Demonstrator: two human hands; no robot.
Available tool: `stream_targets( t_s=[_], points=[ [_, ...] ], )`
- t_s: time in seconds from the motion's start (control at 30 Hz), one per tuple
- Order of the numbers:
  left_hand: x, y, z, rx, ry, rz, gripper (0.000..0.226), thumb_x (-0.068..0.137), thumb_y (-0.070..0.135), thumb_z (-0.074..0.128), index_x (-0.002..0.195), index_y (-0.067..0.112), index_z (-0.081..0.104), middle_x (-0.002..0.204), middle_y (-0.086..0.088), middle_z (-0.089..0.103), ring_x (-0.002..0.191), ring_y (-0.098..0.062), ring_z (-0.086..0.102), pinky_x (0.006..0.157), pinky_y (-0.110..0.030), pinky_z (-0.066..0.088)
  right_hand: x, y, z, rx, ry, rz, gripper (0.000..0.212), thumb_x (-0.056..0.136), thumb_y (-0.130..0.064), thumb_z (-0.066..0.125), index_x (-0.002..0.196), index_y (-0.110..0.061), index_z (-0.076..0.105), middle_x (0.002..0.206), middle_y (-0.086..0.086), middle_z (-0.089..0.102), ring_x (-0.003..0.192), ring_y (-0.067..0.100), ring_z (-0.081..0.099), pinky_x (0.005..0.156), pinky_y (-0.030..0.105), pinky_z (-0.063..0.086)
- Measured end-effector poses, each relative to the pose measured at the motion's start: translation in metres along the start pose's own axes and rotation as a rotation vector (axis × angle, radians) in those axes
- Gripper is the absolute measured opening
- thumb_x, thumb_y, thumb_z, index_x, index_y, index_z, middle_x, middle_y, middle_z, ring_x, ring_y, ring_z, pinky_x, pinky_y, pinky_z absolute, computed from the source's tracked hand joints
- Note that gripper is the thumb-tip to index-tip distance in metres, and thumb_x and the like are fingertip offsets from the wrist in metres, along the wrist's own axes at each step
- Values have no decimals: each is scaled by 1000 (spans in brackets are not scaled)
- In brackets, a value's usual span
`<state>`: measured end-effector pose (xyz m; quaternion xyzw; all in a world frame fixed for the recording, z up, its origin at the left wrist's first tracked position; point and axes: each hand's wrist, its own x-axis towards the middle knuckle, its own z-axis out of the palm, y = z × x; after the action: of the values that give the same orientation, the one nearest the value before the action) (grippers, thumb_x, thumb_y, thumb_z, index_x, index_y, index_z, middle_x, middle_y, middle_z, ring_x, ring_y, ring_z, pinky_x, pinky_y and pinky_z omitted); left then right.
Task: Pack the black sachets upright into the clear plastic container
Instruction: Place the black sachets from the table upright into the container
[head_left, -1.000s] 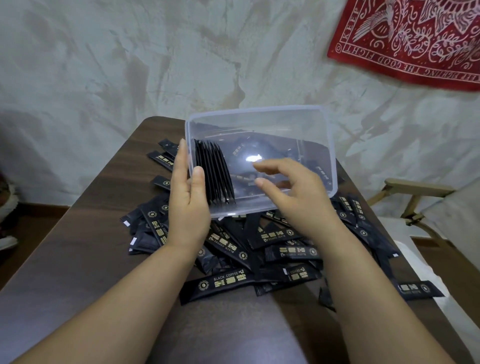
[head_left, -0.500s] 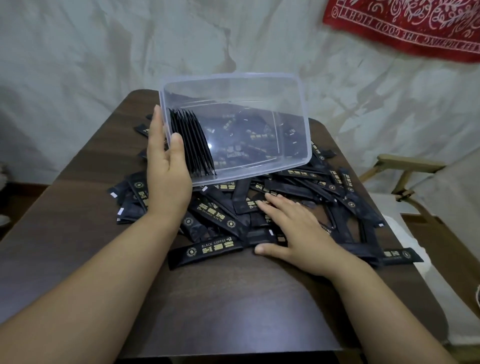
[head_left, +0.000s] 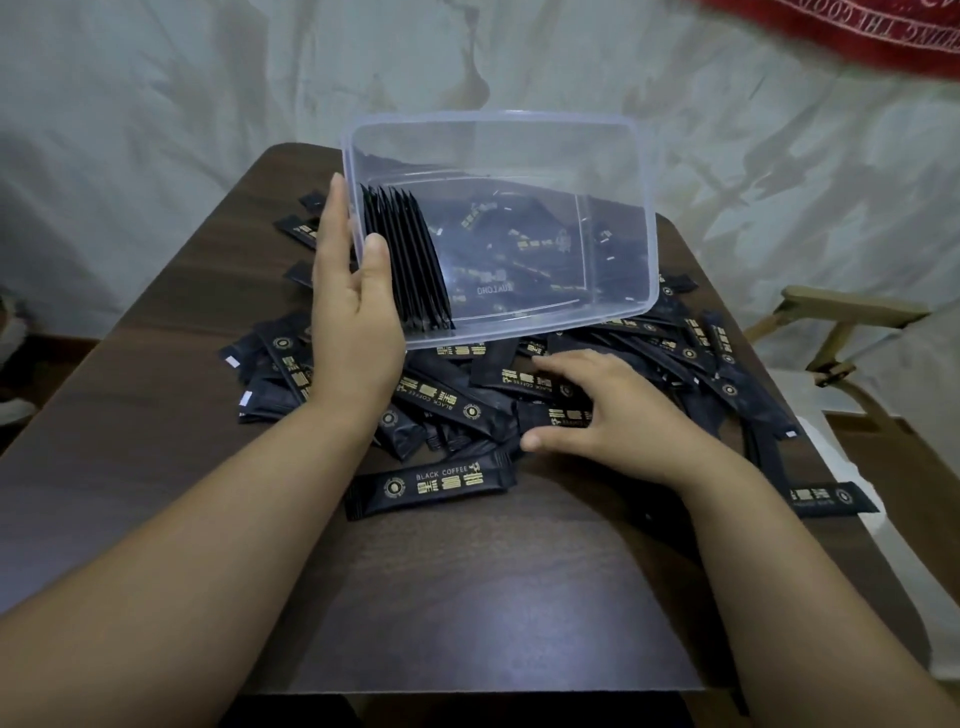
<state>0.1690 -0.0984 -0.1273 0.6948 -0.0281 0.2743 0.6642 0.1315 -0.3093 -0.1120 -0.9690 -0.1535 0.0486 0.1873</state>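
Left grip (head_left: 354, 322) on tilted clear container (head_left: 618, 182)

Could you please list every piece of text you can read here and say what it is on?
"BLACK COFFEE" on the nearest black sachet, beside gold characters I cannot read.
Base of the clear plastic container: embossed word, reversed, unreadable.
Lettering on the red cloth: blurred, cropped.

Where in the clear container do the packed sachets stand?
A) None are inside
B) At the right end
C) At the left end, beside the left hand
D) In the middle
C: the row of sachets stands on edge against the left end wall of the clear container, where the left hand holds it.
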Motion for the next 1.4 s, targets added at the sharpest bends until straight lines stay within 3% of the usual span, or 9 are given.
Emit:
stream_targets(
  t_s=[0.13, 0.4, 0.57, 0.67, 0.77, 0.9, 1.07, 1.2, 1.4],
  points=[
    [0, 1, 1, 19, -2, -1, 50, 107, 23, 33, 154, 26, 19, 158, 9, 26, 144, -1, 24, 120, -25, 22, 8, -2, 10, -129, 52, -2, 85, 65, -70, 59, 138, -32, 43, 131, -7, 45, 125, 14, 37, 100, 32, 26],
    [-1, 1, 2, 19, -7, -12, 50, 107, 22, 33, 154, 24, 19, 161, 6, 24, 146, -5, 23, 120, -26, 22, 5, 5, 11, 95, 142, -33, 44, 71, -47, 74, 107, -25, 61, 96, -13, 57, 92, 5, 52, 75, 17, 39],
    [2, -4, 0, -6, 15, -16, 53, 103, 30, 34, 154, 27, 20, 159, -1, 30, 146, -10, 28, 120, -40, 26, 2, 12, 8, 212, 259, -77, 26, 71, -34, 79, 91, -29, 62, 85, -16, 62, 84, 2, 57, 77, 23, 46],
    [0, -4, 0, -3, 32, -20, 51, 104, 28, 34, 153, 29, 20, 160, 2, 27, 146, -7, 26, 121, -39, 25, -1, 13, 4, 371, 359, -116, 32, 71, -19, 80, 83, -37, 57, 77, -23, 63, 76, -8, 57, 70, 7, 39],
    [0, -3, 0, 3, 31, -21, 50, 106, 27, 33, 154, 30, 19, 160, 4, 26, 146, -6, 24, 121, -37, 24, -2, 10, 3, 503, 488, -138, 35, 73, -12, 78, 84, -36, 56, 74, -26, 61, 70, -9, 55, 70, 5, 38],
    [-2, -1, 1, 12, 11, -22, 49, 107, 25, 33, 153, 33, 19, 159, 8, 26, 143, 0, 27, 118, -25, 26, 3, -1, -8, 721, 656, -159, 24, 77, -18, 72, 91, -30, 56, 68, -14, 55, 65, -4, 51, 69, 10, 41],
    [-2, -1, 3, 9, -2, -28, 48, 107, 24, 34, 151, 38, 20, 145, 25, 25, 121, 31, 24, 99, 4, 23, 19, -17, -28, 960, 941, -186, 29, 78, -29, 73, 98, -29, 53, 74, -9, 50, 68, 5, 49, 71, 21, 42],
    [-3, 3, 2, -5, -18, -21, 46, 107, 25, 34, 143, 49, 19, 138, 37, 26, 134, 16, 25, 109, -10, 22, 26, -30, -26, 926, 1129, -254, 38, 74, -24, 70, 103, -27, 45, 78, -7, 47, 71, -7, 50, 74, 10, 42],
    [-2, 6, 1, 23, -6, 1, 43, 100, 41, 34, 124, 72, 19, 156, 21, 27, 146, -2, 22, 122, -41, 20, 34, -21, 10, 698, 944, -360, 51, 74, -16, 77, 106, -46, 50, 88, -23, 54, 80, -3, 53, 80, 13, 43]
  ],
)
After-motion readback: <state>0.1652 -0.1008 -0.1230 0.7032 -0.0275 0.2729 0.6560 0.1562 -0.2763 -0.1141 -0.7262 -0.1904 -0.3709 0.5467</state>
